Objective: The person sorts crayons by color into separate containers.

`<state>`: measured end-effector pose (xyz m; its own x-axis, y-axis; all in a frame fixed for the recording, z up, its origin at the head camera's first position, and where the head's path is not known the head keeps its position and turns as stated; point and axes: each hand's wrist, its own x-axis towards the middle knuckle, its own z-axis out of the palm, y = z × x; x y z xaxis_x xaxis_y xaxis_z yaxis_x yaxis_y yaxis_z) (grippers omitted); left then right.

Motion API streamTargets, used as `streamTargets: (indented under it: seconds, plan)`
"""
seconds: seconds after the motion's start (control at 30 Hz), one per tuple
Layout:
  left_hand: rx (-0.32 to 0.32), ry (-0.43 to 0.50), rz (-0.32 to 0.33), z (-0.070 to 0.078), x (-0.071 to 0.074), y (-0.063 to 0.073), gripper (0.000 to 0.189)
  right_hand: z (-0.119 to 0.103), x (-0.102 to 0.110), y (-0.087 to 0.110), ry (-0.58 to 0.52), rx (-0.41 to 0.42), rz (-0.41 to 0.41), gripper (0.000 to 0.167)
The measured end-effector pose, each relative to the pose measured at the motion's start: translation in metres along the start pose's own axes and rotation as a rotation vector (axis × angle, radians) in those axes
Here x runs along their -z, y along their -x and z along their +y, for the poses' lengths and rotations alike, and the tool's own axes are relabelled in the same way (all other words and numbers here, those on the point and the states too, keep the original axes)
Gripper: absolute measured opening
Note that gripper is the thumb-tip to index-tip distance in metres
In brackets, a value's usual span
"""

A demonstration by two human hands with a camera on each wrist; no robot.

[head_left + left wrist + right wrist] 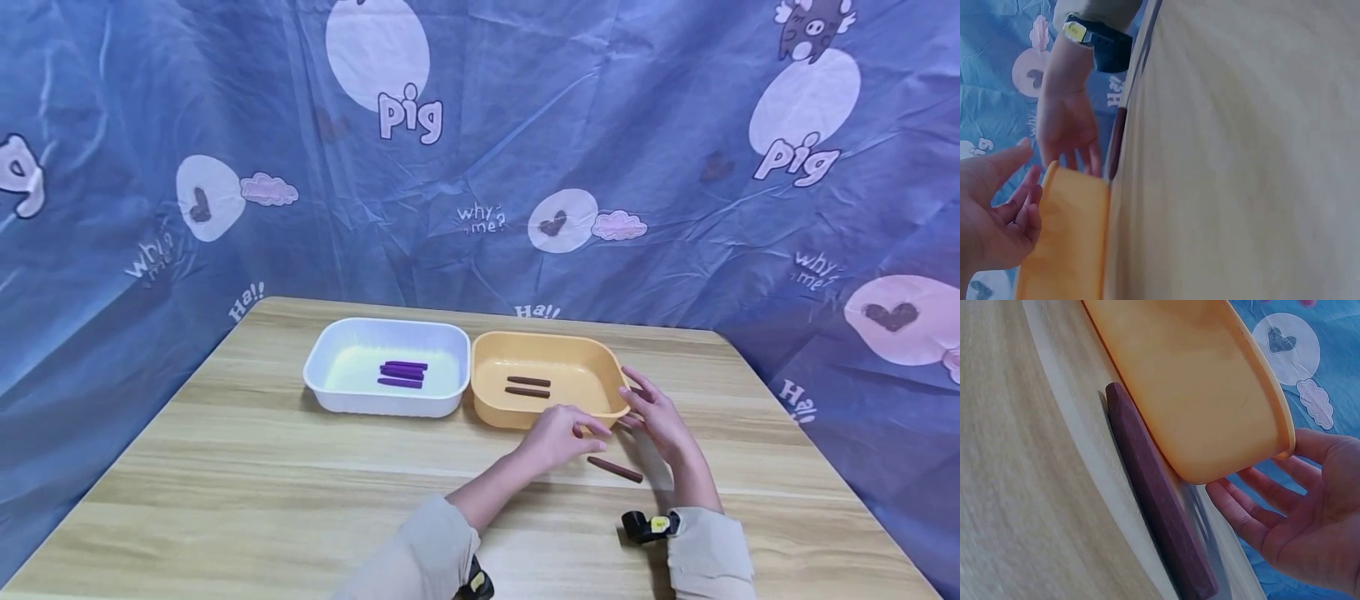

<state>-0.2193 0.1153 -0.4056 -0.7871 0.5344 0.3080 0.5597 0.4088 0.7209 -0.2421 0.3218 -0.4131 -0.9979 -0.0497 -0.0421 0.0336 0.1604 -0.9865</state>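
A dark brown crayon-like stick (614, 469) with flat sides lies on the table in front of the orange tray (498, 417). My left hand (558, 436) is by the tray's front wall, left of this stick, with loosely bent fingers and nothing between them. At the tray's right front corner, my right hand (658, 417) holds the rim and outer wall. The right wrist view shows its fingers (1241, 515) against the corner, close beside the loose stick (1154, 494). Two more brown sticks (528, 387) lie inside the orange tray.
A white tray (337, 400) stands directly left of the orange one, with several purple sticks (401, 374) in it. Both stand on a wood-grain table (247, 500). A blue printed curtain (480, 167) hangs behind and along the sides.
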Motion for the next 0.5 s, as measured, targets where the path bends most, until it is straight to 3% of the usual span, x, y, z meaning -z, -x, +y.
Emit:
streamTargets:
  seconds: [0.23, 0.4, 0.5]
  plan:
    - [-0.077, -0.351, -0.018, -0.001, -0.012, 0.003, 0.018, -0.001, 0.001, 0.001, 0.006, 0.002, 0.002, 0.061]
    - [-0.103, -0.380, -0.007, -0.007, -0.020, 0.005, 0.021, -0.001, 0.000, 0.001, -0.008, 0.004, -0.003, 0.061]
    - [-0.087, -0.359, -0.013, -0.012, -0.026, 0.005, 0.021, -0.001, 0.001, 0.002, -0.013, 0.005, -0.004, 0.061]
